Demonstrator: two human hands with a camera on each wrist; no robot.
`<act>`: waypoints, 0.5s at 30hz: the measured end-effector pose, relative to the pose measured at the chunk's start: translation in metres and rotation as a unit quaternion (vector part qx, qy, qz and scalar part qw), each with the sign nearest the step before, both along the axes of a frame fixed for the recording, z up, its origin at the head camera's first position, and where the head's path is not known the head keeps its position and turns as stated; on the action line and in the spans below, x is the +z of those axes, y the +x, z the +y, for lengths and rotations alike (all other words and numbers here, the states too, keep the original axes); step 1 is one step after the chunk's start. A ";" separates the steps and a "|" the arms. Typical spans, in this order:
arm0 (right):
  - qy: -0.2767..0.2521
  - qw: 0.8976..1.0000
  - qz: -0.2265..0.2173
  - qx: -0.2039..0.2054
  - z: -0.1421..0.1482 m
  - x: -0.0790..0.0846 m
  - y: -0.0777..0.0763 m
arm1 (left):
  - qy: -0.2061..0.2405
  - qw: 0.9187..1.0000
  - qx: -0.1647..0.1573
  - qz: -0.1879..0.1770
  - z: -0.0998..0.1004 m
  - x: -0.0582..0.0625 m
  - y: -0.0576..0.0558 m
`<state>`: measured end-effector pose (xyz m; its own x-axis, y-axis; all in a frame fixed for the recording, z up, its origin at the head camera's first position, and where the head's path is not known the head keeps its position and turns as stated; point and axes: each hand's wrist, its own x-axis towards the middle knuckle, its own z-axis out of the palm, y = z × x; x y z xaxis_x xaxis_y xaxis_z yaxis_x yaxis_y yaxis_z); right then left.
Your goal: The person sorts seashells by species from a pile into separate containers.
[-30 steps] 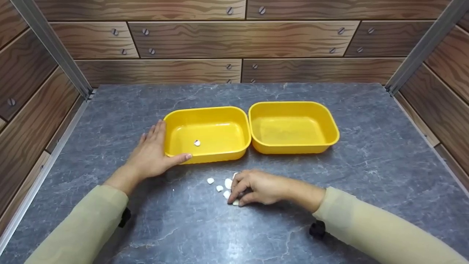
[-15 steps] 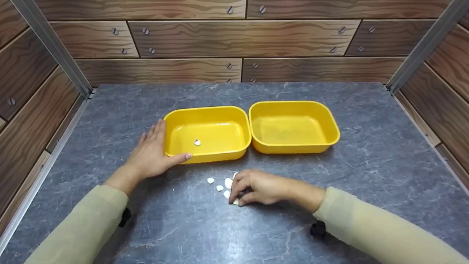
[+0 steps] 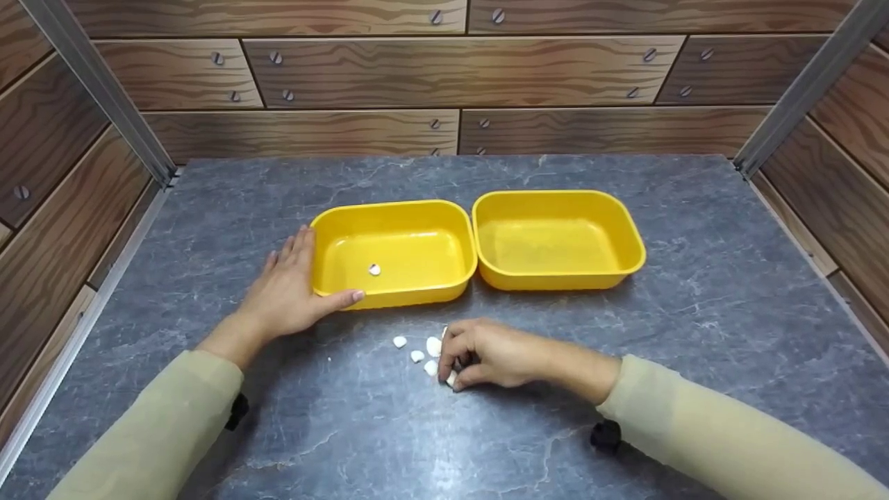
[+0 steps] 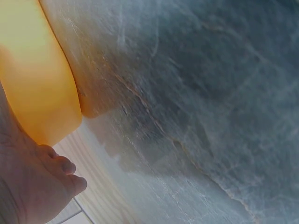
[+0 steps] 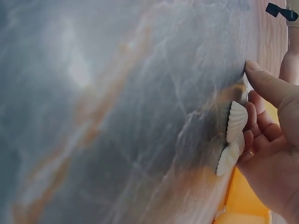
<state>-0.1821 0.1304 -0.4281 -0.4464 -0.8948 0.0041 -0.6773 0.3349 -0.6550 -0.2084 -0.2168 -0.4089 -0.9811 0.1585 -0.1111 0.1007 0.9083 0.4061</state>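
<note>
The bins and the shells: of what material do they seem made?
Bins: probably moulded plastic, smooth and slightly glossy; soft highlights show on their even yellow colour.

Shells: likely natural shell, whitish and rather matt; ribs show close up, though imitation is possible.

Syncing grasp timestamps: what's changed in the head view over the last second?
The right hand's fingertips moved slightly rightward, toward its thumb; the white shell between them tipped up and now looks pinched. Unchanged: left hand on the left yellow tray, both trays, the shell inside, visible loose shells.
</note>
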 end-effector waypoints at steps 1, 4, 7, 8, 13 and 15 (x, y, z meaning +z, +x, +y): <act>-0.001 1.000 0.004 0.001 0.000 0.000 0.000 | -0.001 1.000 -0.001 0.000 0.000 0.000 0.000; -0.007 1.000 0.016 0.007 0.001 0.001 0.001 | -0.002 1.000 -0.001 0.001 -0.001 -0.001 0.000; -0.011 0.999 0.027 0.013 0.001 0.002 0.001 | -0.002 1.000 -0.002 -0.001 -0.001 -0.001 0.000; -0.010 0.999 0.029 0.015 0.001 0.002 0.001 | -0.002 1.000 -0.002 -0.001 0.000 -0.001 0.000; -0.001 0.999 0.034 0.015 0.001 0.002 0.001 | -0.001 1.000 -0.003 -0.001 0.000 0.000 0.000; 0.000 1.000 0.027 0.015 0.001 0.002 0.001 | -0.002 1.000 -0.002 -0.001 0.000 0.000 0.000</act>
